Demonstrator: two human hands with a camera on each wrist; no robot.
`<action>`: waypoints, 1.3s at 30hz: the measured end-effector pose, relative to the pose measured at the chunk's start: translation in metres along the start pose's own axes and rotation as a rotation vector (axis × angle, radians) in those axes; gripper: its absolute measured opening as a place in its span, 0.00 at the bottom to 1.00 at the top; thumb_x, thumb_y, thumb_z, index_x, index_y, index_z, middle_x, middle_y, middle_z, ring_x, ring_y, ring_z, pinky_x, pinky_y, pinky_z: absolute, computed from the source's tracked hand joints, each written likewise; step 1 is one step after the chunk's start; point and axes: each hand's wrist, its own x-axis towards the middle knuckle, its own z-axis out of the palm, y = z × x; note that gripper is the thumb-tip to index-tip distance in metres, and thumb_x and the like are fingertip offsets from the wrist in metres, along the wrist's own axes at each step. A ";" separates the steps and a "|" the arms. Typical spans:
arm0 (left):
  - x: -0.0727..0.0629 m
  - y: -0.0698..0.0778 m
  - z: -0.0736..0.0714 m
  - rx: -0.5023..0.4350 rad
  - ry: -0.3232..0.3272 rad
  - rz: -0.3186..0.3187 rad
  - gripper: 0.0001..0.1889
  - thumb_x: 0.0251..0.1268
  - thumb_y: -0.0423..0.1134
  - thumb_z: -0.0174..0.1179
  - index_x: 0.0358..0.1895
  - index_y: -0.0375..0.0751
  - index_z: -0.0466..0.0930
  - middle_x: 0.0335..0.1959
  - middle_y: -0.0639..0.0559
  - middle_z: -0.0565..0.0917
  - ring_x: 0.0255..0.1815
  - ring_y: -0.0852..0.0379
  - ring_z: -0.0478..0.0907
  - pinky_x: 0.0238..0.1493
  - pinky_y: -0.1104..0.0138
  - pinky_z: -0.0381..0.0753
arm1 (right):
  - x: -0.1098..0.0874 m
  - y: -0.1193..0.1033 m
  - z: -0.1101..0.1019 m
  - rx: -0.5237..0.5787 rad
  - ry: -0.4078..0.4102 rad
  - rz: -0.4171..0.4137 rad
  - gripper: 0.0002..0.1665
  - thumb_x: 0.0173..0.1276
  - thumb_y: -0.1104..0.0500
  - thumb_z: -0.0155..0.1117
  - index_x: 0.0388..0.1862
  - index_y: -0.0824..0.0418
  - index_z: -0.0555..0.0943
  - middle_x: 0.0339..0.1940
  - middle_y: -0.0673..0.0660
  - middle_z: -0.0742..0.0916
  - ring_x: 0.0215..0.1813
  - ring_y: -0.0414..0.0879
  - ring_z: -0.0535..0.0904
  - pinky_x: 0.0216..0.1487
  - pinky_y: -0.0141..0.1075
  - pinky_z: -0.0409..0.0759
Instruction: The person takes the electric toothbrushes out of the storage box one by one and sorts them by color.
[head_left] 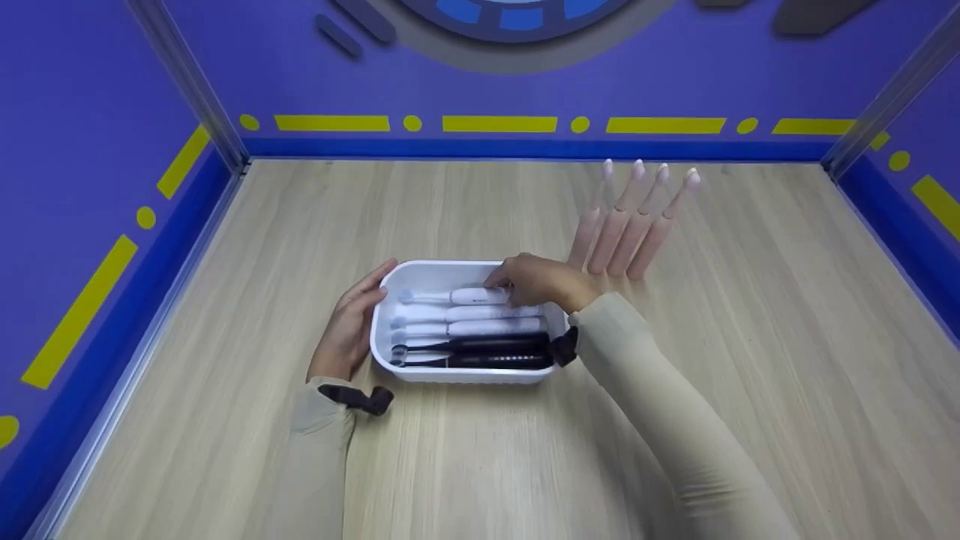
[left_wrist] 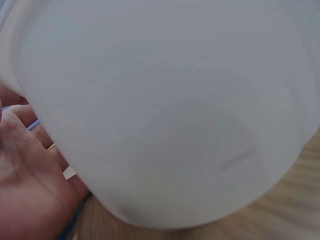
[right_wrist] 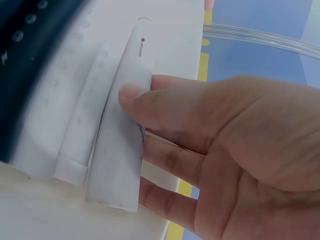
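Observation:
A white plastic bin (head_left: 461,377) holds several electric toothbrushes lying side by side. My left hand (head_left: 346,334) grips the bin's left end, its thumb at the rim; in the left wrist view the bin's outer wall (left_wrist: 165,100) covers part of that hand (left_wrist: 30,175). Inside the bin's far side, my right hand (head_left: 544,281) holds the handle of a white electric toothbrush (right_wrist: 120,130), thumb on top and fingers along its side. More white toothbrushes (head_left: 495,327) lie nearer me, then black ones (head_left: 499,361) along the near wall.
Several pink electric toothbrushes (head_left: 628,232) stand upright in a row behind and right of the bin. The wooden tabletop (head_left: 750,360) is bounded by a blue back wall (head_left: 510,90) and side walls, with metal posts at the corners.

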 end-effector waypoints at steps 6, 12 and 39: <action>0.000 0.000 0.000 -0.009 0.004 0.006 0.26 0.72 0.27 0.40 0.73 0.32 0.56 0.76 0.46 0.58 0.77 0.55 0.52 0.77 0.64 0.50 | 0.001 0.000 0.001 0.013 0.003 0.011 0.27 0.58 0.72 0.63 0.59 0.60 0.80 0.54 0.59 0.85 0.56 0.51 0.79 0.59 0.45 0.78; 0.000 0.000 0.000 -0.004 0.004 0.010 0.26 0.72 0.27 0.41 0.73 0.32 0.56 0.76 0.46 0.58 0.77 0.55 0.52 0.77 0.63 0.50 | 0.001 0.000 0.000 0.056 0.002 0.018 0.27 0.57 0.74 0.61 0.58 0.62 0.80 0.54 0.62 0.85 0.58 0.53 0.79 0.60 0.45 0.77; 0.001 0.000 0.000 -0.005 0.010 -0.008 0.26 0.71 0.27 0.41 0.72 0.34 0.58 0.76 0.48 0.59 0.76 0.56 0.53 0.77 0.64 0.51 | -0.002 0.000 -0.001 0.060 -0.004 0.025 0.29 0.52 0.70 0.67 0.55 0.56 0.81 0.48 0.58 0.87 0.52 0.51 0.81 0.51 0.46 0.80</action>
